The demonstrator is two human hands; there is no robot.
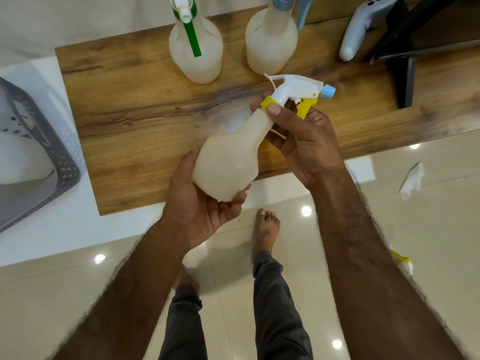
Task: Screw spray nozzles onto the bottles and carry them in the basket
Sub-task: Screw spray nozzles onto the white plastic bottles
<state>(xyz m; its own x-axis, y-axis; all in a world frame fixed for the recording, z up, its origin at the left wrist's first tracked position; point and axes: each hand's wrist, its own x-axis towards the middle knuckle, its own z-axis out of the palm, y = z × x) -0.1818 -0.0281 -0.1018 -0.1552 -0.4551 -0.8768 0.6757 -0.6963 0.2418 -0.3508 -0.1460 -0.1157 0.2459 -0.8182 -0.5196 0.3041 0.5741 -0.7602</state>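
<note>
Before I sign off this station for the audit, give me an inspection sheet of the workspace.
Surface: wooden tabletop, set into a white counter.
Job's things: held bottle with yellow-collared nozzle on its neck; green-trigger bottle and blue-nozzle bottle upright at the back; grey basket on the left, something pale inside.
Clutter: white controller and black stand at the back right; crumpled tissue and yellow-white scrap on the floor.
Hands: left hand holds the bottle's base; right hand pinches the yellow collar with its fingers.
Cables: nothing seen.
Surroundings: glossy tiled floor; person barefoot.
</note>
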